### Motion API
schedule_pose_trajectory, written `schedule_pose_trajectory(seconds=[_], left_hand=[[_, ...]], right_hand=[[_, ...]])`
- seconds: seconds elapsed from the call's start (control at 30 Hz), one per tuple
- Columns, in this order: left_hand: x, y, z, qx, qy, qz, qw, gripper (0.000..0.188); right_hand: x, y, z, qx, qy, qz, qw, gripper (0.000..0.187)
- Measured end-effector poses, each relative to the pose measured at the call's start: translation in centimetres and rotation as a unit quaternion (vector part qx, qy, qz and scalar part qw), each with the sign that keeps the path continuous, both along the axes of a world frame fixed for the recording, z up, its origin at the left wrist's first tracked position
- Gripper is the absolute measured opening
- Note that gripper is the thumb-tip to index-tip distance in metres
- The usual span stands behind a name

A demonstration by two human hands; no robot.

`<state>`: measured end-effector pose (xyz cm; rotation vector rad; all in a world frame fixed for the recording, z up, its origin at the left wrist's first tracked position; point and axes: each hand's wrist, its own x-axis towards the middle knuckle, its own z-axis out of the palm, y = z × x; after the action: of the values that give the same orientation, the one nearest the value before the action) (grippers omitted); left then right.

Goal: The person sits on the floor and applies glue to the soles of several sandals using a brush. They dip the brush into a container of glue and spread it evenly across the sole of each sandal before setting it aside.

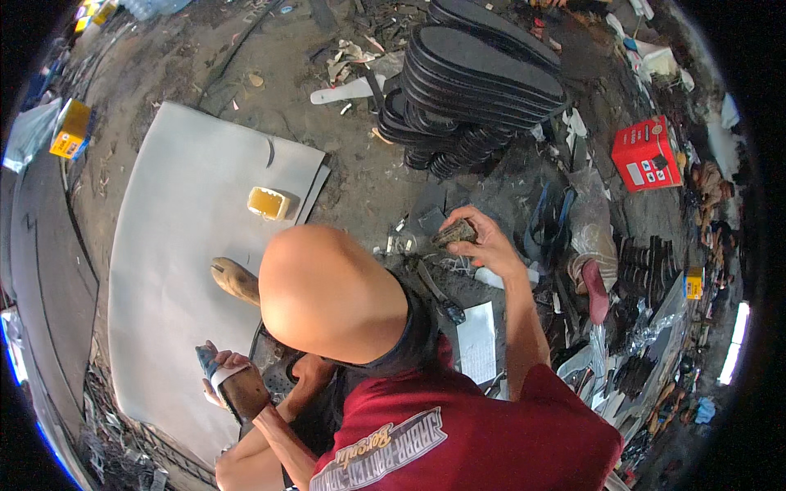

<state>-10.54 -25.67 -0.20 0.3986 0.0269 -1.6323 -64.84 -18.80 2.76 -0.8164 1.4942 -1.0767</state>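
My left hand (228, 378) is wrapped round a brown shoe last (247, 396) with a dark blue and white upper piece on it, low over the grey sheet (164, 245). In my right hand (485, 244) is a dark, rough, stone-like lump (457, 234), gripped between thumb and fingers above the ground; its exact kind is unclear. Another wooden shoe last (236, 281) lies on the sheet, partly hidden behind my bent knee (327, 295). Farther up the sheet sits a small white tub (268, 203) with yellow content.
Stacked black shoe soles (483, 78) stand at the far middle. A red box (647, 154) is at the right, a yellow box (71, 129) at the far left. Near my right forearm lie a white paper (477, 344) and a dark curved tool (440, 293). Scraps litter the ground.
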Motion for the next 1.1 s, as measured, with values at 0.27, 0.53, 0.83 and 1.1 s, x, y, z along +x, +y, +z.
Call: schedule_pose_trajectory(seconds=[0.27, 0.53, 0.83, 1.1], left_hand=[[-0.5, 0.7, 1.2, 0.042, -0.002, 0.035, 0.999, 0.078], [-3.3, 1.9, 4.0, 0.113, -0.212, 0.012, 0.971, 0.08], [-6.3, 5.9, 2.9, 0.169, -0.276, -0.039, 0.945, 0.081], [-5.9, 5.9, 3.7, 0.197, -0.303, -0.096, 0.928, 0.087]], right_hand=[[5.5, -6.6, 5.5, -0.138, -0.112, -0.082, 0.981, 0.055], [4.2, -1.0, -4.7, 0.012, -0.097, -0.268, 0.958, 0.03], [3.3, -2.5, 3.7, -0.359, -0.513, -0.144, 0.766, 0.064], [6.3, -9.2, 15.3, -0.337, -0.284, -0.063, 0.895, 0.058]])
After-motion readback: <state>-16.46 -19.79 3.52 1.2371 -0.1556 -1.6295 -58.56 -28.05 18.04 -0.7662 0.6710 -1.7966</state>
